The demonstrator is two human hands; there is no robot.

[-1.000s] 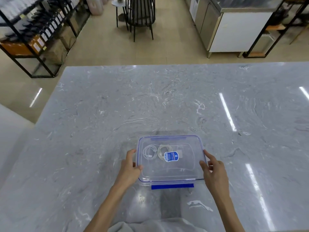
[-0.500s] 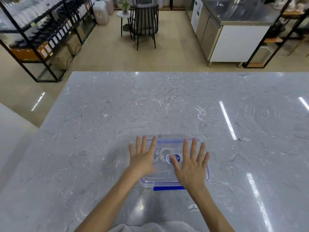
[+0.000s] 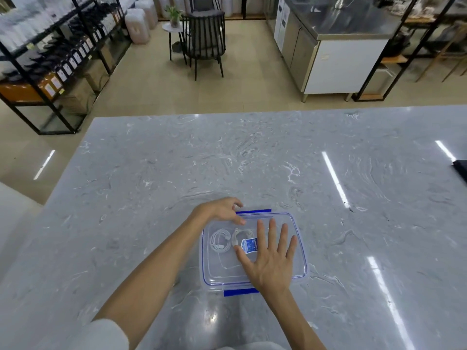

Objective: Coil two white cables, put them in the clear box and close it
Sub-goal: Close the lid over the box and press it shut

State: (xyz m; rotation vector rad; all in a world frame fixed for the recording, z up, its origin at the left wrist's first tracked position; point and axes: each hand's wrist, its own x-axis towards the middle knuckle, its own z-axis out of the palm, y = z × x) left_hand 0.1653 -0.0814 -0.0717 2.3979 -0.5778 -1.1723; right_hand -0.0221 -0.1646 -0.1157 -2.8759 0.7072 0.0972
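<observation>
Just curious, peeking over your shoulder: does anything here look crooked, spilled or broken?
Nothing stands out. The lid sits square on the box, both cables coiled inside. Only the blue latches jut out, seemingly not snapped down yet.

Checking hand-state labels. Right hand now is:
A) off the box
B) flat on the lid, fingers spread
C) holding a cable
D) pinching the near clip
B: the right hand lies palm-down on the lid with straight, spread fingers; the cables lie under the lid, untouched.
</observation>
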